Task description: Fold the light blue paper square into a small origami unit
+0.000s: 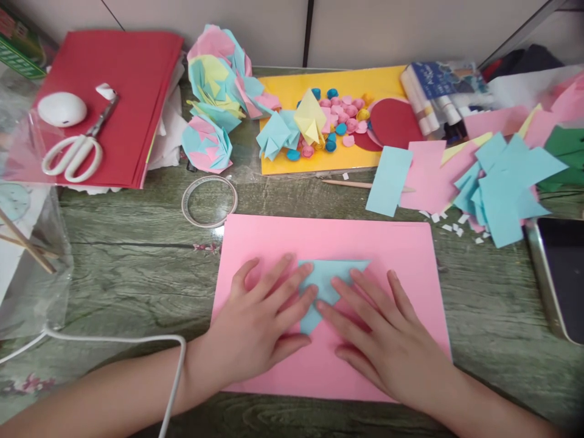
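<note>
A piece of light blue paper (326, 275), folded to a triangle, lies on a large pink sheet (269, 234). My left hand (255, 322) rests flat with fingers spread, its fingertips on the left part of the blue paper. From the other side my right hand (387, 334) reaches in, palm down and fingers apart, with fingertips on the paper's slanting right edge. Parts of the triangle are hidden under the fingers of both hands.
White scissors (75, 157) and a white case (62, 109) lie on red paper (137, 67). A tape roll (186, 204), folded paper flowers (207, 143), a yellow sheet (274, 88), blue paper pieces (499, 201) and a phone (563, 267) surround the pink sheet. A white cable (114, 338) crosses my left forearm.
</note>
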Demonstrator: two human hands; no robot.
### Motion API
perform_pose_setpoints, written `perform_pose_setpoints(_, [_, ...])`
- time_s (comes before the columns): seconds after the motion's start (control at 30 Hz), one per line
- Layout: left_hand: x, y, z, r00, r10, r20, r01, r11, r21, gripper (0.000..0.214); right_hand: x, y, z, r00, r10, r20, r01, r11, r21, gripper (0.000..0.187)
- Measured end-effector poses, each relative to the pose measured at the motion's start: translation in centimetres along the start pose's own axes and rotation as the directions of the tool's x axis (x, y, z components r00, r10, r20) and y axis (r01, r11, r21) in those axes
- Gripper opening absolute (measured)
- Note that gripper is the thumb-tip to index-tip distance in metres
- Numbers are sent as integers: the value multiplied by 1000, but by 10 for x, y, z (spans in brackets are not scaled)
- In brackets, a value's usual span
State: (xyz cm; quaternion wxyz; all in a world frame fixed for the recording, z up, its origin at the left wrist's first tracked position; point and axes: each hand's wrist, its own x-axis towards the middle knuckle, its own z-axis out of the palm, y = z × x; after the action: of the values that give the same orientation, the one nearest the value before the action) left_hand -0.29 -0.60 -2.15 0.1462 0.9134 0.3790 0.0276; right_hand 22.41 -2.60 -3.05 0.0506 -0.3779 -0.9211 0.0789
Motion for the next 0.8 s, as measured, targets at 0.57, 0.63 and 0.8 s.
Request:
perform_pose_setpoints(0.57, [0, -2, 1, 998, -54, 15, 55, 998, -18, 52, 0, 5, -1, 999, 0, 40, 1, 1000, -29, 53])
perform_pose_setpoints(0.63, [1, -3, 2, 998, -58, 11, 58, 998, -25, 54, 0, 9, -2, 999, 31, 24, -31, 999, -20, 53])
perform_pose_setpoints(0.8, [2, -3, 2, 997, -76, 4, 76, 996, -34, 54, 0, 17, -6, 994, 112, 3, -112, 994, -20, 50])
